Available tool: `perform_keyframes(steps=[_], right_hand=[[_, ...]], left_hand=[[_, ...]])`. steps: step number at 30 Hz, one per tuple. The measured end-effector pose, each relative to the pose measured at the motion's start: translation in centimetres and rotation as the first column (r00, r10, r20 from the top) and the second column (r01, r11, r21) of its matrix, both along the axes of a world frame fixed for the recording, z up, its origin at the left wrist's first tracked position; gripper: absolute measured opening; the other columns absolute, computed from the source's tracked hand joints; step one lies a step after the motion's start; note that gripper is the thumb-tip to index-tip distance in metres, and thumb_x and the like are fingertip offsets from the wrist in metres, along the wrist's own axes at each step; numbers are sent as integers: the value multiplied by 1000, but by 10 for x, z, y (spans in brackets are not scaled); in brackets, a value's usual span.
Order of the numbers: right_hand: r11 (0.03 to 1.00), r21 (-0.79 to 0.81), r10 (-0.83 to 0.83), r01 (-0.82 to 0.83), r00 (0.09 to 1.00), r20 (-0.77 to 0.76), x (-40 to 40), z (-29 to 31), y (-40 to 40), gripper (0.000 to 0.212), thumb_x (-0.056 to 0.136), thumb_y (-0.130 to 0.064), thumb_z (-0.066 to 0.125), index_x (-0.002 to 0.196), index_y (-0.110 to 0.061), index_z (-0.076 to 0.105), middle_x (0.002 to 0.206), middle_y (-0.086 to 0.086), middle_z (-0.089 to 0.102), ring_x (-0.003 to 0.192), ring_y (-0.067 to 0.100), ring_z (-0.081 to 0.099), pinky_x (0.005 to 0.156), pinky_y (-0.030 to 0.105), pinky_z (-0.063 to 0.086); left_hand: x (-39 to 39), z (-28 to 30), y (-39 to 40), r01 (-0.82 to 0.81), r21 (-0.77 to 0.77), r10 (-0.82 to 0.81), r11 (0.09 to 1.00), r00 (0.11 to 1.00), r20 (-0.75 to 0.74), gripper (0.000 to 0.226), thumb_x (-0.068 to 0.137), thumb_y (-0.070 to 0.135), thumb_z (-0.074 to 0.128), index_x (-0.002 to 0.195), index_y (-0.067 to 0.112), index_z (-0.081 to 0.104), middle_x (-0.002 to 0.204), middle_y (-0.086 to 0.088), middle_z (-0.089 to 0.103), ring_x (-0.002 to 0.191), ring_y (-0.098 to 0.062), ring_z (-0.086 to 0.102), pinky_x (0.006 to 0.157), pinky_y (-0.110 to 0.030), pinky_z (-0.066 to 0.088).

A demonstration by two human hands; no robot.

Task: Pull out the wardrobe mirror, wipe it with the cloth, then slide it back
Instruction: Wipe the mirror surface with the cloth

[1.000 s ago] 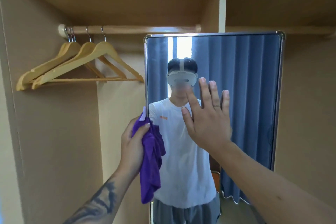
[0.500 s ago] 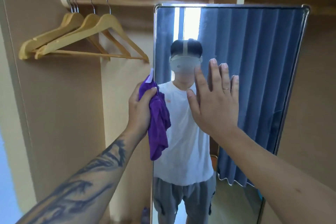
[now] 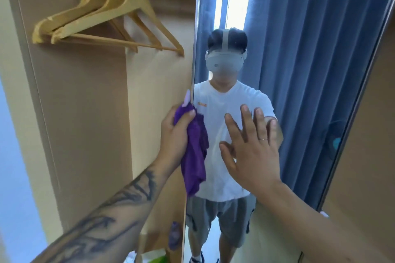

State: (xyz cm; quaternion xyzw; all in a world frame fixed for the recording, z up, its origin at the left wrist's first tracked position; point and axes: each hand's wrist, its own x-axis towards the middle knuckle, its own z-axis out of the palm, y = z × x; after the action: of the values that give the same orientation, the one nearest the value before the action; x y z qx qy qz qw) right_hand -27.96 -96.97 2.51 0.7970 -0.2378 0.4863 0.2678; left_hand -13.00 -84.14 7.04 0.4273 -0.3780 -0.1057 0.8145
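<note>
Two hands were at work on the tall metal-framed wardrobe mirror [image 3: 299,70], which filled the centre and right of the frame, standing out of the light brown wardrobe [image 3: 85,102] with its face toward the camera. Left hand [image 3: 174,134], centre frame, grasped the bunched purple cloth [image 3: 195,156] right at the mirror's left edge; most of the cloth hung loose below the fist. Whether the fingers also caught the frame edge could not be told. Right hand [image 3: 250,151], just right of it, lay released and flat, fingers spread straight against the glass.

Progress, as a judgement: pulling out looked done. Wiping was either done or barely begun; no streaks or wet marks were legible on the glass. The flat palm and edge grip suited steadying or pushing, so sliding back may have been in hand. The mirror was not yet stowed.

Writing: a small orange mark on the reflected white shirt, too small to read. A pale tag at the cloth's top, no lettering legible.

Upper left: wooden coat hangers [image 3: 106,19] on a rail.
</note>
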Motion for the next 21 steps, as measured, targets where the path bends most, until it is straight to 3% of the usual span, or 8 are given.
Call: perform_keyframes(steps=[4,8,11,13,16,18,20,21], right_hand=[[999,43,7,-8,1000,23,2,-11,5,72,103,-52,45,166,-25,25,176,11,10,162,36,1,128,63,8],[997,68,25,-26,999,20,2,-35,8,75,102,-53,47,167,-22,25,175,12,11,162,37,3,128,62,7],[997,71,-8,8,1000,-11,2,-46,8,76,103,-53,48,167,-23,22,175,12,9,162,38,5,128,62,7],[997,72,-6,6,1000,-2,5,-49,6,76,103,-53,48,168,-24,19,176,11,7,162,37,4,129,60,4],[997,71,12,-13,1000,22,6,-53,4,76,103,-52,47,168,-24,18,176,10,6,162,36,4,129,58,0],[998,66,13,-14,1000,20,6,-54,2,76,104,-54,45,168,-24,18,176,11,6,162,36,4,129,58,-1],[999,46,4,-5,1000,14,6,-55,-1,76,105,-55,43,168,-24,16,176,11,6,162,37,4,129,58,0],[999,37,1,-2,1000,15,7,-56,-3,77,105,-56,42,169,-24,14,176,11,5,162,37,4,129,58,-1]], left_hand=[[5,37,-1,19,-90,-19,996,1000,-4,14,94,22,67,92,30,78,91,-6,72,90,-29,67,86,-45,56],[-2,-6,1,-3,-11,4,1000,1000,29,21,96,24,62,84,38,74,82,8,69,77,-13,65,73,-25,55],[-4,-61,5,22,74,-18,997,999,-45,15,100,19,60,101,27,73,93,-9,73,87,-34,67,80,-38,60],[-7,-91,10,20,109,-14,994,999,-51,21,97,21,60,104,35,75,100,-20,71,92,-41,66,89,-45,57],[-14,-109,13,-7,138,14,990,999,-47,36,96,25,59,100,56,76,101,-10,70,90,-18,68,86,-33,53],[-12,-103,12,-16,134,24,991,998,-57,29,98,22,61,105,45,77,98,-10,70,88,-19,68,86,-37,54],[-9,-81,10,-30,107,34,994,999,-30,11,95,24,63,99,26,74,93,-10,69,87,-26,67,86,-43,52],[-6,-64,7,-36,86,37,996,999,-3,9,94,25,64,94,24,73,90,-7,70,85,-25,67,84,-42,54]])
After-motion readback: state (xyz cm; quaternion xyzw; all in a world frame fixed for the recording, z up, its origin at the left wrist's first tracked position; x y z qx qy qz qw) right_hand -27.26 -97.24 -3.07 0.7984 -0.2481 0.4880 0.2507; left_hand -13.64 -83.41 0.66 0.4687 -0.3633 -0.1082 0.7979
